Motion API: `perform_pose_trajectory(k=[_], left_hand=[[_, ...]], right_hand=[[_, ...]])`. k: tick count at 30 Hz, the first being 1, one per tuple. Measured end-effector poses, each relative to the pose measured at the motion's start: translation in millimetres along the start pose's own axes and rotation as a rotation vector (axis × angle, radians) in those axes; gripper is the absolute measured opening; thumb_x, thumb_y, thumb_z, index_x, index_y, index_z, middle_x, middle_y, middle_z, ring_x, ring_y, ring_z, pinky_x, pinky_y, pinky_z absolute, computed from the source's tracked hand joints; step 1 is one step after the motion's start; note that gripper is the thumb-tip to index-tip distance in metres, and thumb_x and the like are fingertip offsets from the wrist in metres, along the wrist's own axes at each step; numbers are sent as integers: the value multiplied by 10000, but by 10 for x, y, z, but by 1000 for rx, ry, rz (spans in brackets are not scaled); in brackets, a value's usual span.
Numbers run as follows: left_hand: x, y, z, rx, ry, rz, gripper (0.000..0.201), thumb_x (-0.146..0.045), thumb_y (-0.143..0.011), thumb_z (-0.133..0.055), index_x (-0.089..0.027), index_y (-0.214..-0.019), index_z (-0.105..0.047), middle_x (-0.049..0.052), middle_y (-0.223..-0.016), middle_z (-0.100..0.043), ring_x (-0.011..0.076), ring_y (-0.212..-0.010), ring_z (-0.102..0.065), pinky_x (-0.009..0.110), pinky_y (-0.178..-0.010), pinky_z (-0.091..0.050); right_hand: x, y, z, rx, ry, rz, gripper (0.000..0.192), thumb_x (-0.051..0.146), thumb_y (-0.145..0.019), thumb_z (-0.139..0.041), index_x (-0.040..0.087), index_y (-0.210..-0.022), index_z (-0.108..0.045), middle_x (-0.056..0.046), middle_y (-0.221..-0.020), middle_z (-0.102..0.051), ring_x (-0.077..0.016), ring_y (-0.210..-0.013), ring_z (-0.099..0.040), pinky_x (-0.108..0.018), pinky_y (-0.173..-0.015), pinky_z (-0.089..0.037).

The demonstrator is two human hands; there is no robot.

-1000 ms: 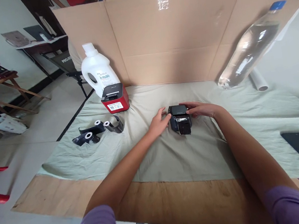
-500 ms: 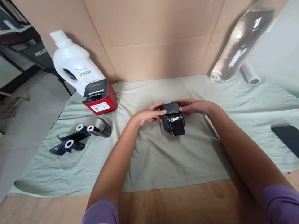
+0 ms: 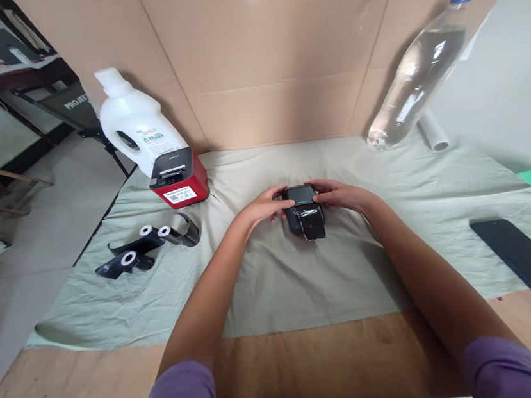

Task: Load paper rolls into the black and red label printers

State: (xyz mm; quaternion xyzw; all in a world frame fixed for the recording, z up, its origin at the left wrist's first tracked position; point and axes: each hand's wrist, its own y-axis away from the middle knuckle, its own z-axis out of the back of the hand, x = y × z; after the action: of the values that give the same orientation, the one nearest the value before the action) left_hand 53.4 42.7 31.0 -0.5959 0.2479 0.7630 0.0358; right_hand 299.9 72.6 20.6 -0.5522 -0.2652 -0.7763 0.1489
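On green cloth, left hand and right hand grasped a black printer, fingers curled around its sides

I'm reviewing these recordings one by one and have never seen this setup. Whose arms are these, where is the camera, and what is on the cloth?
The picture comes from a camera worn on a person's head, looking down at their own bare arms. The left hand and right hand grip a small black box-shaped device from either side as it rests on the pale green cloth. To the left lie black ribbon rolls with white cores, a red and black box-shaped printer and a white plastic jug. To the right are a clear plastic bottle with a blue cap and a flat black slab. A brown cardboard screen stands behind.
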Motion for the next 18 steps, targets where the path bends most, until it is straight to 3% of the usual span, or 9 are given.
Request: perform_pose_trajectory(k=[5,10,14,18], left_hand=[[7,21,-25,-15,-3,-25,840,-348,-809,-762,-149,-1533,-385,190,-1372,-602,121,-648,-639,205,-426,-329],[33,6,-27,-14,-2,-30,870,-368,-799,-777,-177,-1546,-375,195,-1428,-561,120,-649,-644,206,-432,-335],[32,20,-25,-37,-21,-32,898,-378,-797,-779,-230,-1568,-344,199,-1576,-396,125,-682,-657,207,-440,-354],[67,13,27,12,-21,-40,902,-364,-790,-778,-264,-1572,-339,162,-1625,-327,147,-760,-679,195,-448,-394]], right_hand=[[-59,38,-113,-114,40,46,652,337,-812,-633,169,-1432,-519,-90,-1219,-658,-193,-904,-602,-320,-764,-506],[-117,45,-161,-158,10,106,639,355,-802,-636,204,-1417,-547,-78,-1288,-655,-259,-1162,-585,-403,-977,-480],[-169,36,-149,-160,-4,113,638,368,-821,-644,212,-1431,-538,-77,-1347,-634,-259,-1203,-576,-409,-1016,-464],[-222,9,-142,-177,-32,130,645,343,-808,-665,190,-1423,-551,-85,-1380,-618,-247,-1127,-601,-381,-940,-495]])
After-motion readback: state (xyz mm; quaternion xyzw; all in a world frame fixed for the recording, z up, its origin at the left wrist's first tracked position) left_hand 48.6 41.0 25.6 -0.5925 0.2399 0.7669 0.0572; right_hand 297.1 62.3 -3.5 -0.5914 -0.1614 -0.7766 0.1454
